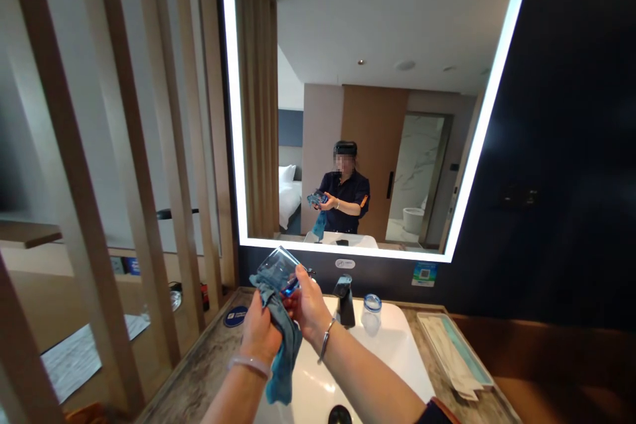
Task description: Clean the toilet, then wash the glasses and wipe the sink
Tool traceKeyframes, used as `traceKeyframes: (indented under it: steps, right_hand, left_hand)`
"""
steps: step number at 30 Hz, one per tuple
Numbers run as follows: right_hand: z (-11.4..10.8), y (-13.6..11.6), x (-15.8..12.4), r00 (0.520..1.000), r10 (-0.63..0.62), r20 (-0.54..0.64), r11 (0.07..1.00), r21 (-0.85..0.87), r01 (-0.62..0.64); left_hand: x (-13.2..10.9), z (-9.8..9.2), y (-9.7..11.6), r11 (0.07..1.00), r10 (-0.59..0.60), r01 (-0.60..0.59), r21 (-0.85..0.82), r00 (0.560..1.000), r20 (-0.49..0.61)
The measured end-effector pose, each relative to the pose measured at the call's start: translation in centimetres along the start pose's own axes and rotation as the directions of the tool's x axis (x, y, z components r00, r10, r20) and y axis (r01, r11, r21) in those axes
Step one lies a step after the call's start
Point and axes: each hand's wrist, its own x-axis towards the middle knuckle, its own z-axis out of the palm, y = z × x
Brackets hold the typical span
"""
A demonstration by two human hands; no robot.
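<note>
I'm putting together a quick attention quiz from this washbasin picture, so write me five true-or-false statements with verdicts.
1. The left hand holds a blue cloth. True.
2. Both wrists are bare. False: a pale bracelet is on the left wrist and a metal bracelet on the right.
3. The right hand holds a clear glass. True.
4. No other drinking vessel is in view. False: a second glass stands to the right of the faucet.
5. The mirror has a lit border. True.
</note>
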Motion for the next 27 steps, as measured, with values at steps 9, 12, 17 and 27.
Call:
traceKeyframes:
  steps: [9,12,17,27]
  right_hand:
    - [-0.8,0.3,0.7,0.774,-0.629,0.072,0.567,-0.639,0.520]
    - [-0.6,0.2,-0.1,0.778,-0.625,0.066,0.607,-0.586,0.537]
    - [-0.3,0.1,-1.3,0.809,-0.582,0.078,0.726,-0.397,0.561]
    - [-1.4,-2.2,-2.5,0.981,-0.091,0.174,0.995,-0.029,0.098]
  left_hand:
    - [-2.0,1.1,-1.6,0.968,0.216,-0.202,0.147,0.972,-0.088]
    - [-2.3,1.0,-2.6,0.864,0.388,-0.378,0.332,0.921,0.037]
    - [-1.4,-0.5,-3.1,0.605,0.638,-0.583,0.543,0.762,0.107]
    - [0.2,-2.3,-2.5,0.711,0.472,-0.406,0.574,0.881,0.038]
